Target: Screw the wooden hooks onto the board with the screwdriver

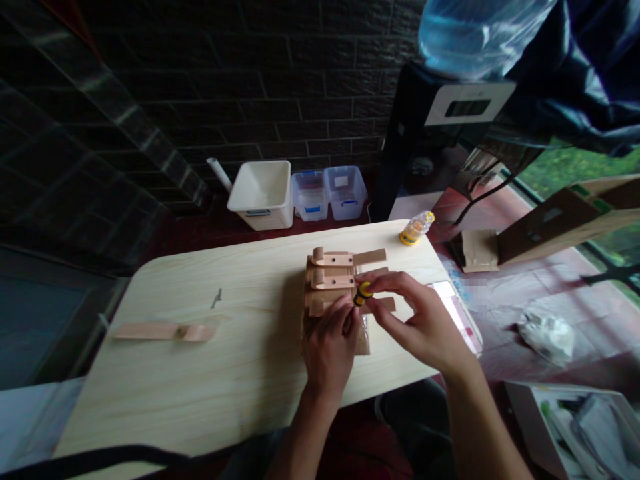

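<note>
In my right hand (413, 317) is a small yellow and black screwdriver (363, 293), gripped between thumb and fingers. Its tip is hidden by my left hand (330, 343), whose fingers are pressed together on the nearest tan strip (317, 307); what they pinch cannot be made out. Two more tan strips, the far one (333, 259) and the middle one (333, 279), lie across a brown box (309, 293), each with dark round spots and a curled left end. The strips stick out past the box's right side.
A loose tan strip (165, 331) and a small grey metal piece (217, 298) lie on the wooden table (240, 387). A clear yellow-based container (417, 228) stands at the back right corner, a phone (456, 313) at the right edge. Bins (265, 193) stand behind.
</note>
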`<state>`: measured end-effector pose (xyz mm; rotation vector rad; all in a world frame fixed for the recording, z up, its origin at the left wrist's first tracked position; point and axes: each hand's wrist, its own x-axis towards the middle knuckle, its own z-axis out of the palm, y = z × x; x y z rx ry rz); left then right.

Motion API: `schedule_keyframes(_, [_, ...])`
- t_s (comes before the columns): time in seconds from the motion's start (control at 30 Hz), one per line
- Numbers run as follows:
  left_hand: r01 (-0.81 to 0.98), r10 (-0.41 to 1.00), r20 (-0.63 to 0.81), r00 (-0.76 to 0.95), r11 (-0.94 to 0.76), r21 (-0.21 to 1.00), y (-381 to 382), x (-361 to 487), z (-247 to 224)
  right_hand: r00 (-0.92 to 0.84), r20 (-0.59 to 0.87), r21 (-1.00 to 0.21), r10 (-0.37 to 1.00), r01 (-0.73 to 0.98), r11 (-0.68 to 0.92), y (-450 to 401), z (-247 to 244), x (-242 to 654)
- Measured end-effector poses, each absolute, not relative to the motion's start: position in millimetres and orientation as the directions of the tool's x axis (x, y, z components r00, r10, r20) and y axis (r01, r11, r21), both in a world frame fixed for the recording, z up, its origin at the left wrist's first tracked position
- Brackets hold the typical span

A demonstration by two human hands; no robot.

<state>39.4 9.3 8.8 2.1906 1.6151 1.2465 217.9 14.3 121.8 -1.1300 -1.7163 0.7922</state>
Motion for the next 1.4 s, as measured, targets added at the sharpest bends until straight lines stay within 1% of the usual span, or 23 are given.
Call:
schedule_keyframes(0.13, [0.710, 0.859, 0.506, 0.079, -0.405, 0.576, 9.3, 39.0, 9.2, -0.158, 0.343, -0.865, 0.926, 0.331, 0.377, 15.3, 119.9, 215.7])
schedule_keyframes(0.57, [0.727, 0.832, 0.548, 0.085, -0.428, 0.537, 9.7, 38.5, 13.4, -0.168, 0.350, -0.863, 0.922, 0.324, 0.387, 16.6, 118.3, 214.2])
schedule_keyframes(0.7, [0.725, 0.827, 0.554, 0.094, -0.438, 0.532, 10.1, 38.9, 14.2, -0.138, 0.359, -0.862, 0.923, 0.329, 0.385, 15.4, 116.5, 215.0])
schedule_keyframes(0.87, [0.743, 0.827, 0.555, 0.086, -0.425, 0.518, 10.3, 39.5, 14.2, -0.106, 0.379, -0.875, 0.919, 0.283, 0.393, 14.4, 116.6, 214.7])
schedule_keyframes(1.13, [0.724, 0.836, 0.543, 0.085, -0.426, 0.543, 9.6, 38.3, 12.8, -0.142, 0.348, -0.879, 0.927, 0.295, 0.375, 15.5, 117.0, 214.1])
schedule_keyframes(1.4, [0.716, 0.832, 0.547, 0.091, -0.437, 0.545, 9.6, 38.2, 13.3, -0.145, 0.363, -0.868, 0.921, 0.307, 0.390, 15.2, 118.8, 213.5])
